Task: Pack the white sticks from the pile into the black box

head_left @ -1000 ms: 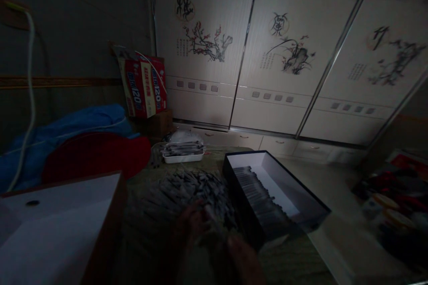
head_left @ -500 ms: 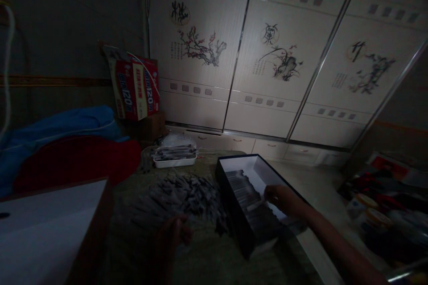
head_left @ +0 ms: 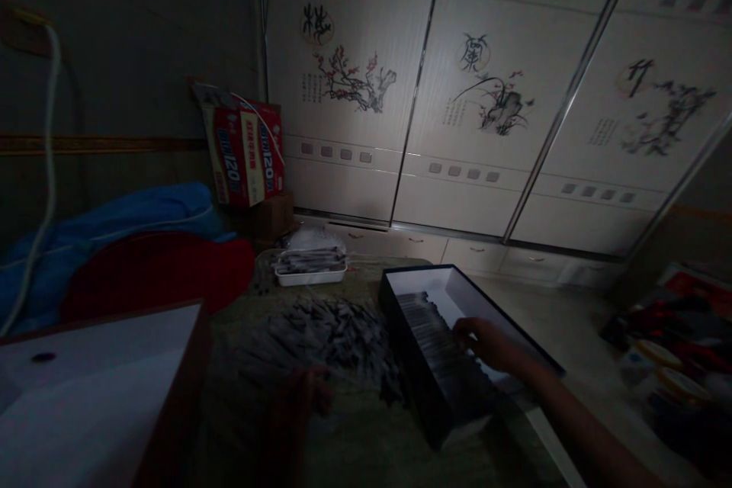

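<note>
The right hand (head_left: 486, 343) rests inside the black box (head_left: 531, 343), fingers on the row of packed sticks (head_left: 428, 332); its grip cannot be told. Left of the box, the left hand (head_left: 309, 396) touches the loose pile (head_left: 332, 332), still large.

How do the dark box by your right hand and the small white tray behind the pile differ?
The dark box is long, deep and black outside with a pale inside; the white tray is small, shallow and white all over. The box holds thin sticks packed in a neat row, and the right hand reaches into it; the tray carries a loose bundle, with no hand near. The box lies nearer the camera, the tray farther back. Both sit open on the same surface.
</note>
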`<state>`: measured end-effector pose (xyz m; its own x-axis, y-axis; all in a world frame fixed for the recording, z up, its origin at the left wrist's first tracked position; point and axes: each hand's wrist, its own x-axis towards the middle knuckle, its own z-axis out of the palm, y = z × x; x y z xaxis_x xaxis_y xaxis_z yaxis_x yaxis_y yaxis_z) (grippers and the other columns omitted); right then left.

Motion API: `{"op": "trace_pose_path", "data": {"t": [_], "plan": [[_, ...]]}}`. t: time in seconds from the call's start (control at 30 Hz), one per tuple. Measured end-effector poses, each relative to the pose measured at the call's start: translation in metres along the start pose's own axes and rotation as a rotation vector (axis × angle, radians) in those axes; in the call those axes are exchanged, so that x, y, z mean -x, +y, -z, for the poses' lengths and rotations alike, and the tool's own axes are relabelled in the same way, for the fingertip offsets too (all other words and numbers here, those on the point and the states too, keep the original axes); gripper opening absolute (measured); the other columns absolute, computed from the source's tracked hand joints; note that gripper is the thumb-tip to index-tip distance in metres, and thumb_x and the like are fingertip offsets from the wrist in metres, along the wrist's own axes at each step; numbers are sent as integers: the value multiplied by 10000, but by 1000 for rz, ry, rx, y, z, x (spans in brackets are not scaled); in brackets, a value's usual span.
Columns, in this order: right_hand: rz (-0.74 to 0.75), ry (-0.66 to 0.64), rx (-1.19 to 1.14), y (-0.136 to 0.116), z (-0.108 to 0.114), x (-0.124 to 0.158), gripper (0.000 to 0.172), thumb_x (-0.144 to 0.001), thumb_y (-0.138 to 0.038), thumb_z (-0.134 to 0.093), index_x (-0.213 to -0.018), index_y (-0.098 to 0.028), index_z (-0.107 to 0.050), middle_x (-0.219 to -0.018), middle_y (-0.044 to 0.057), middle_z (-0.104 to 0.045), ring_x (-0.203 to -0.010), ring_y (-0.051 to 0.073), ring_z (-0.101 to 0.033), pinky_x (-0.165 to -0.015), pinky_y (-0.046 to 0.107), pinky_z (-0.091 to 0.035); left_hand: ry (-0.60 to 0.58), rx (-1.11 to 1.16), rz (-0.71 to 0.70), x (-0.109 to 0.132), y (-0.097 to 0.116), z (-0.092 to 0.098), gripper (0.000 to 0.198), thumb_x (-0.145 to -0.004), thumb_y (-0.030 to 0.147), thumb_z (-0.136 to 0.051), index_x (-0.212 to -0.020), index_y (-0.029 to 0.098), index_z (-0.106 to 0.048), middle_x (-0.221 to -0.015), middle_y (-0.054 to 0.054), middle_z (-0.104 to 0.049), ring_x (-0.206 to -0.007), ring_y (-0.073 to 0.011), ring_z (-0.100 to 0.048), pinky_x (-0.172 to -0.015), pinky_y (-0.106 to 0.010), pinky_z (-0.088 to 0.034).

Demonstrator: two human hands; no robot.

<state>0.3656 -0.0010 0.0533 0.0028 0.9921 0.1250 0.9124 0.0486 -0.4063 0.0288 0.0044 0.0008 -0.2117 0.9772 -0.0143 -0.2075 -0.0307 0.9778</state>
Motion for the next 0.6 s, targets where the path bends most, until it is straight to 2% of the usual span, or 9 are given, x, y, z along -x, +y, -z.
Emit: {"op": "trace_pose_path", "data": {"t": [0.1,0.17,0.23,0.3,0.4,0.5,0.6], "plan": [[26,88,-47,-19,8,6,259,-833,-184,-405,-865,-176,-662,-907,87,-701,-848,189,-646,-766,285,-462,53,11,-43,5,9,5,473,-615,657,-611,-655,187,-641,-428,18,-593,-418,-151,-518,-458,-261,-421],[53,175,-113,-46,9,17,270,-878,-272,-390,-965,-177,-626,-972,89,-681,-887,191,-631,-792,291,-459,74,-35,-87,7,17,10,431,-669,616,-592,-677,188,-643,-455,23,-595,-457,-153,-531,-499,-256,-437],[104,286,-252,-82,0,32,263,-888,-343,-423,-963,-184,-618,-960,85,-671,-888,198,-622,-790,292,-460,85,-75,-125,9,23,16,394,-715,577,-568,-708,191,-642,-481,30,-596,-493,-155,-541,-540,-254,-445],[181,237,-295,-117,-18,45,232,-892,-321,-433,-950,-200,-622,-941,57,-668,-884,185,-615,-784,277,-454,123,-98,-150,8,25,20,372,-740,555,-553,-729,193,-640,-486,38,-584,-508,-155,-538,-562,-253,-442],[186,71,-204,-155,-60,50,166,-839,-177,-459,-808,-215,-618,-810,2,-656,-730,146,-610,-629,216,-434,150,-106,-165,4,21,24,390,-734,576,-550,-741,197,-642,-463,46,-554,-483,-153,-512,-535,-254,-429],[82,38,4,-169,-105,34,232,-792,-88,-458,-864,-196,-650,-859,45,-671,-750,158,-627,-634,217,-429,111,-122,-158,1,12,26,432,-706,625,-553,-728,203,-647,-463,35,-565,-469,-156,-513,-508,-259,-433],[10,58,102,-171,-136,16,269,-788,-65,-453,-917,-170,-663,-910,112,-673,-807,204,-641,-664,256,-438,97,-146,-151,-1,5,26,488,-667,678,-546,-707,203,-651,-474,18,-591,-472,-165,-535,-498,-269,-449]]}}
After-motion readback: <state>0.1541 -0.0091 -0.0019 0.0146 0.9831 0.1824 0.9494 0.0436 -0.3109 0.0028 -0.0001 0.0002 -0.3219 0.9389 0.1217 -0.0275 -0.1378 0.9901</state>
